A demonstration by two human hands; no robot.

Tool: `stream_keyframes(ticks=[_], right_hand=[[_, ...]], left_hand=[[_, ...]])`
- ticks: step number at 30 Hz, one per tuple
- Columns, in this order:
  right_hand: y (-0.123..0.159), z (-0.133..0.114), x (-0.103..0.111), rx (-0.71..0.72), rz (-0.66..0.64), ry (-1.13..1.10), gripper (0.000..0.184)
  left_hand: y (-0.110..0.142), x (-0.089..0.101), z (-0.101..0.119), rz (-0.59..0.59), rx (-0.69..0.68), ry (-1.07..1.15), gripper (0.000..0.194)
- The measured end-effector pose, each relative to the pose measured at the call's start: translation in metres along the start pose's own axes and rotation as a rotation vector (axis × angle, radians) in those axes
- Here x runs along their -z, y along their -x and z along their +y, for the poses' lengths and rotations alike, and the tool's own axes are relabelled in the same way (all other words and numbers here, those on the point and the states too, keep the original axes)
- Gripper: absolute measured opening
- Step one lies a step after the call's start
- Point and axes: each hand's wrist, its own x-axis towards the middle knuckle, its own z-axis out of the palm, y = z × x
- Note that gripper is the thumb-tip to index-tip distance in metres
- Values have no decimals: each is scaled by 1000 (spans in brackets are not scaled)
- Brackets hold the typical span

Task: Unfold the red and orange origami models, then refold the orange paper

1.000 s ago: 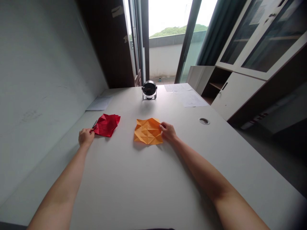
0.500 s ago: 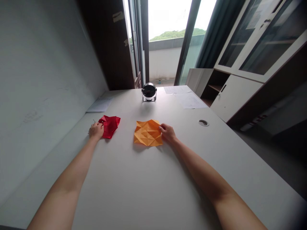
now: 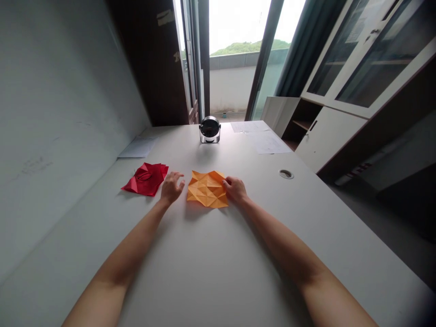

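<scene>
White table (image 3: 207, 259) under orange paper (image 3: 207, 189) — window (image 3: 235, 32) beyond.

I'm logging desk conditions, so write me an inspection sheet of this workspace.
Surface: white table with a round rimmed hole at right.
Job's things: creased orange paper; red paper left of it, bearing a thin dark item too small to identify.
Clutter: round black device on a metal stand; white sheet at back left, loose pages at back right.
Hands: right hand pinches the orange paper's right edge; left hand open between the papers, holding nothing.
Cables: nothing seen.
Surroundings: wall at left, glass door ahead, cabinet at right.
</scene>
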Motion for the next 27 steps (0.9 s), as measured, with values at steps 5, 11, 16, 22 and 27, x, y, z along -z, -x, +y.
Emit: stream_keyframes(ticks=[5,11,16,22,27], right_hand=[[1,1,-1,-21,-30,42,28],[0,-2,1,24,25,140,12],[11,-27,17,244,174,207,27],[11,-54,10,515,-104,-13,24],[-1,-36,-1,308,-351,-119,29]], left_hand=[[3,-37,54,-302,-75,-44,41],[-1,-44,60,-350,-101,-192,71],[-2,-48,64,-515,-171,-203,72],[2,-51,64,-667,-86,-131,69],[-4,-44,56,-563,-115,-119,52]])
